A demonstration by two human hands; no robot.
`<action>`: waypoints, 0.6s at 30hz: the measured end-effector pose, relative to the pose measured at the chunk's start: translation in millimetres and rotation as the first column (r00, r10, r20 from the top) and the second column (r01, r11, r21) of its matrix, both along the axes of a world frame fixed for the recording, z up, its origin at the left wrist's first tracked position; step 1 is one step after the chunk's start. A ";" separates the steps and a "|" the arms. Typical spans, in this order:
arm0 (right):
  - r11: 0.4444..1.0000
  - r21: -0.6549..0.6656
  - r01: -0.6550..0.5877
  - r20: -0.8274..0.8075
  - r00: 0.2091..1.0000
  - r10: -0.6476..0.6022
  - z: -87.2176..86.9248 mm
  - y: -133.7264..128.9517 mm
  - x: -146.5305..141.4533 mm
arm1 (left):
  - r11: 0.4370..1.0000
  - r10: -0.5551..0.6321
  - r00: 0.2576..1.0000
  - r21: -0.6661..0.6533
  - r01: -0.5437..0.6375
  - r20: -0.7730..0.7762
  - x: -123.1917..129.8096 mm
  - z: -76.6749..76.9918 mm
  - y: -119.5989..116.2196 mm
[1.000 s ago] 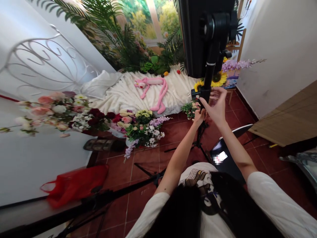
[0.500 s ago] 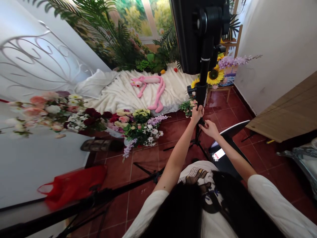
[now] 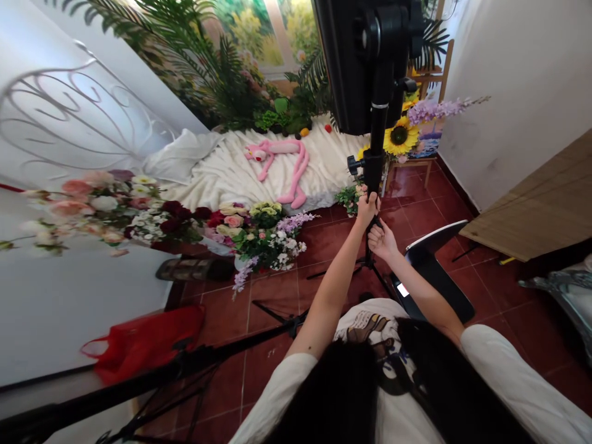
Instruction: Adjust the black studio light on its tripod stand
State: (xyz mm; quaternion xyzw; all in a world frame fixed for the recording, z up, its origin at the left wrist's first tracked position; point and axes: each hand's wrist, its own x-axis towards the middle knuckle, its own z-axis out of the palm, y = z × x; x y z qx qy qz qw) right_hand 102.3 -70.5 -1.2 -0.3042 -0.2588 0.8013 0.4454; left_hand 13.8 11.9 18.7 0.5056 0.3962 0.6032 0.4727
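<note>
Left hand (image 3: 367, 211) wraps the pole (image 3: 378, 129) of a black stand, below the upper knob (image 3: 354, 165); grip looks closed around the shaft. Right hand (image 3: 383, 240) sits just below and to the right, fingers curled in beside the lower fitting (image 3: 374, 223). Cannot tell whether it pinches a part of the fitting or merely rests against it.

Change: a second ago the right hand was up by the upper knob, fingers spread; now both hands are low on the pole, close together. Judged from this, attention is on the lower fitting, with the left hand steadying the shaft.

Stand is near centre-right, roughly upright. A dark panel (image 3: 345, 80) is mounted at its top; its thin legs (image 3: 383, 279) spread over red floor tiles (image 3: 272, 290). To the right, a black chair (image 3: 444, 282) with a lit phone (image 3: 403, 290) on the seat.

Far side: pink plush toy (image 3: 283, 147) lying on a cream blanket (image 3: 222, 179), sunflower (image 3: 400, 137) to the right beyond the pole. Left of the stand, mixed flowers (image 3: 272, 242) along the blanket's near edge. Near left, a red bag (image 3: 143, 338) and a second black stand (image 3: 201, 361), its pole slanting.
</note>
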 end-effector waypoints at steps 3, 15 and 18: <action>0.999 -0.016 0.028 -0.012 1.000 -0.029 4.0 -4.2 -2.5 | 1.000 -0.012 1.000 0.001 0.012 -0.010 -0.4 2.3 -2.0; 0.847 0.531 0.008 0.695 0.568 -0.441 8.3 8.8 30.1 | 1.000 -0.029 0.998 -0.010 0.029 -0.054 -1.9 1.6 -1.1; 0.814 0.542 -0.210 0.812 0.380 -0.443 15.9 14.4 29.3 | 1.000 -0.030 0.998 -0.001 0.030 -0.055 -1.9 -0.1 -0.4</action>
